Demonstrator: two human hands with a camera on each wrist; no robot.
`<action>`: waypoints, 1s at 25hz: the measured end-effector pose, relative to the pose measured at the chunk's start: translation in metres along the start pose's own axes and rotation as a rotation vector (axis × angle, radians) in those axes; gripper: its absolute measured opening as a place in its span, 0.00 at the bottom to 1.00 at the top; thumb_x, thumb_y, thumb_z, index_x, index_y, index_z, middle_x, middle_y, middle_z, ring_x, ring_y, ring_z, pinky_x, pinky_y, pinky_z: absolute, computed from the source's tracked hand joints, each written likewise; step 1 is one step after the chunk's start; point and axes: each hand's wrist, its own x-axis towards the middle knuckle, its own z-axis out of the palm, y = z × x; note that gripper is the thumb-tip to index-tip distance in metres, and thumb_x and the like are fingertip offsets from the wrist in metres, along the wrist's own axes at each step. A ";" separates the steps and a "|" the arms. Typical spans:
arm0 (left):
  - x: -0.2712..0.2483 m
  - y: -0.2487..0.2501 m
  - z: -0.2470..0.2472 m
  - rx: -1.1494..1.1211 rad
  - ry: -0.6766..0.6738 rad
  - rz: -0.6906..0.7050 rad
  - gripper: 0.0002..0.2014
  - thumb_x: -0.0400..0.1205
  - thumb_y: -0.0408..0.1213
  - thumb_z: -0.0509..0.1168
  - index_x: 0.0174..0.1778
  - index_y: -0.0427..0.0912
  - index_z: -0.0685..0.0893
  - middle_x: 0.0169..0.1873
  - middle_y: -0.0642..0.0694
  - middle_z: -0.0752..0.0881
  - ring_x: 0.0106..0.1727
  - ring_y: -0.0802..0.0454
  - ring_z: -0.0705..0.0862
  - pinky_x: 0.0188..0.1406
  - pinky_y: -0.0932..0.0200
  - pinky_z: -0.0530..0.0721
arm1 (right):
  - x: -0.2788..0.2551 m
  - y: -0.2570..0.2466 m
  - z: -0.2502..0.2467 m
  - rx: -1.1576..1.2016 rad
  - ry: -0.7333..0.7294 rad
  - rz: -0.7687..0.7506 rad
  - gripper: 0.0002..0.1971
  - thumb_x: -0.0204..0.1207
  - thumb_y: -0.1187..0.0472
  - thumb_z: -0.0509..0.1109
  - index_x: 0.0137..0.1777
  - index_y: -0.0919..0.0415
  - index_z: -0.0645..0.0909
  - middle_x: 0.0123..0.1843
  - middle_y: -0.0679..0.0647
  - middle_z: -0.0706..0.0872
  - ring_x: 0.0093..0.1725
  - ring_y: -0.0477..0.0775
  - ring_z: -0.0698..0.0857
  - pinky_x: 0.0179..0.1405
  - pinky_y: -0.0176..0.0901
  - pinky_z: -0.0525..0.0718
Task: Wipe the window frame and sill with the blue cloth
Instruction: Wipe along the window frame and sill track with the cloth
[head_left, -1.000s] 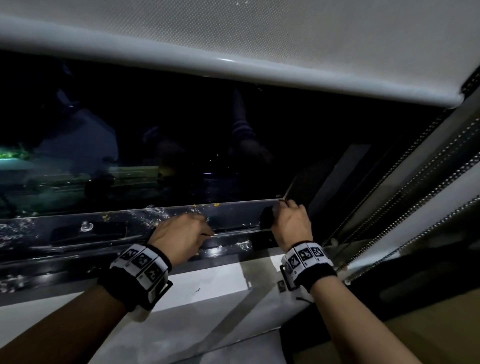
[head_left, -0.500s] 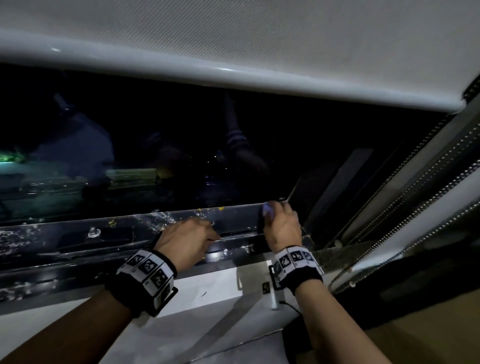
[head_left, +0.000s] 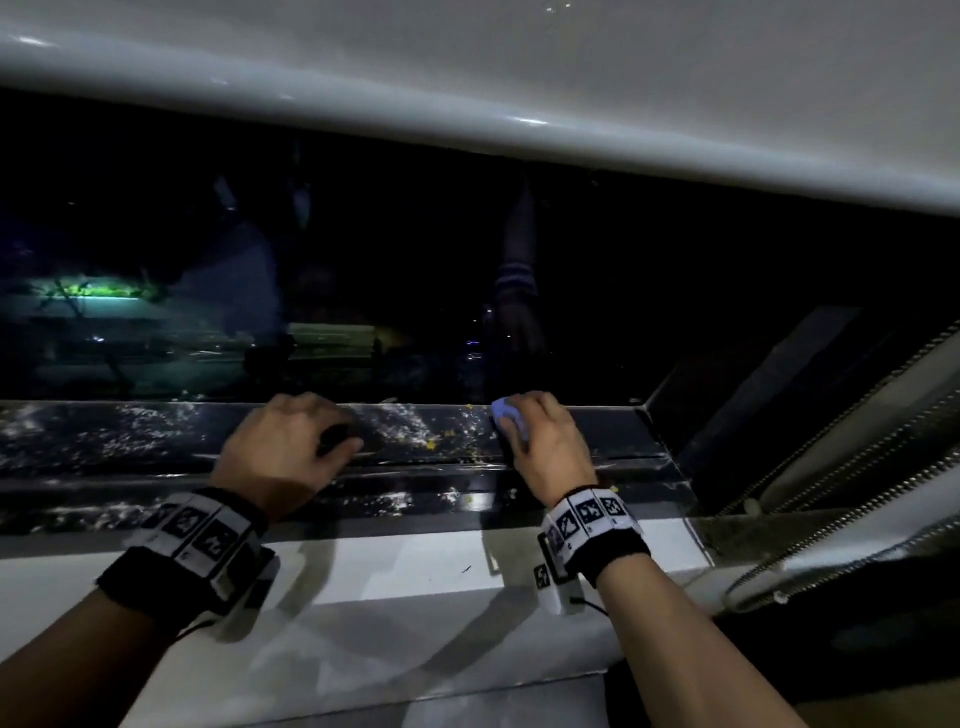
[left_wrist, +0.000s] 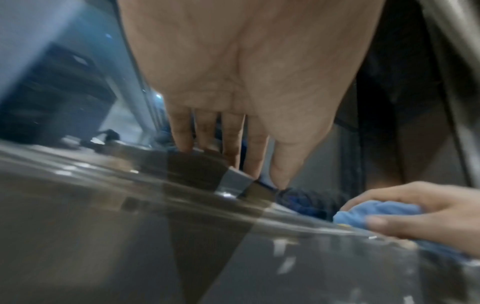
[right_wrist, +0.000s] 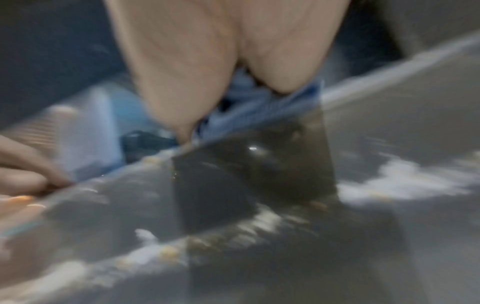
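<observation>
The dark window frame (head_left: 156, 436) runs across the head view, speckled with white smears and yellow crumbs (head_left: 431, 444). Below it lies the white sill (head_left: 415, 566). My right hand (head_left: 535, 431) grips the bunched blue cloth (head_left: 506, 415) and presses it on the frame's upper rail, left of the right corner. The left wrist view shows the cloth (left_wrist: 376, 209) under those fingers (left_wrist: 415, 216). In the blurred right wrist view the cloth (right_wrist: 249, 107) bulges under the palm (right_wrist: 207, 82). My left hand (head_left: 306, 431) rests on the frame further left, its fingers (left_wrist: 233, 144) fairly straight on the rail's edge.
A white roller blind's bottom bar (head_left: 467, 119) hangs across the top, above the dark glass (head_left: 623, 312). Bead chains (head_left: 831, 483) slant down at the right beside the side frame. A brown surface shows at the bottom right.
My right hand has slid the cloth leftward along the frame, away from the right corner, and the blue cloth now shows beside its fingers. The left hand stays on the frame.
</observation>
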 end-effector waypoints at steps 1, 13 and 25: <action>-0.005 -0.009 -0.003 0.001 -0.010 -0.024 0.16 0.79 0.55 0.66 0.58 0.53 0.89 0.54 0.49 0.88 0.52 0.42 0.85 0.54 0.48 0.84 | -0.003 -0.007 0.005 0.021 -0.054 -0.120 0.17 0.84 0.51 0.63 0.70 0.54 0.79 0.69 0.53 0.79 0.65 0.58 0.79 0.62 0.49 0.79; -0.018 -0.041 -0.009 -0.062 0.048 0.012 0.11 0.82 0.42 0.68 0.59 0.51 0.89 0.57 0.50 0.87 0.53 0.44 0.88 0.53 0.45 0.87 | 0.001 -0.037 0.016 0.155 -0.178 -0.259 0.16 0.80 0.62 0.68 0.66 0.50 0.83 0.66 0.48 0.82 0.65 0.52 0.79 0.64 0.47 0.79; -0.013 -0.041 -0.015 -0.089 -0.017 0.017 0.09 0.81 0.44 0.71 0.56 0.52 0.92 0.55 0.53 0.87 0.54 0.49 0.87 0.56 0.48 0.86 | -0.007 -0.056 0.024 0.105 -0.106 -0.177 0.17 0.82 0.60 0.65 0.70 0.53 0.80 0.68 0.52 0.79 0.65 0.58 0.76 0.66 0.47 0.74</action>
